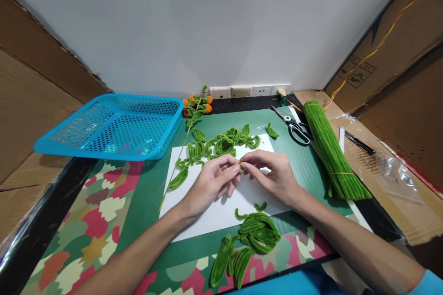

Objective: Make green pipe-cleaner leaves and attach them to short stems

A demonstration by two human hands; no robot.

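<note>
Over a sheet of white paper (194,221), my left hand (215,179) and my right hand (272,174) meet fingertip to fingertip. Both pinch a small green pipe cleaner piece (241,166), mostly hidden by the fingers. Just beyond them lies a cluster of looped green pipe cleaner leaves (224,145) on the paper. Closer to me, a pile of pipe cleaner leaves (259,233) rests at the paper's near edge. A long green stem (187,136) with leaves lies along the left side, orange pipe cleaner flowers (198,106) near its far end.
A blue perforated basket (104,152) stands at the left. On the right lie black-handled scissors (298,132), a thick bundle of green pipe cleaners (334,154), a black pen-like tool (360,143) and a clear plastic bag (398,179). Wall sockets (262,91) line the back; cardboard flanks both sides.
</note>
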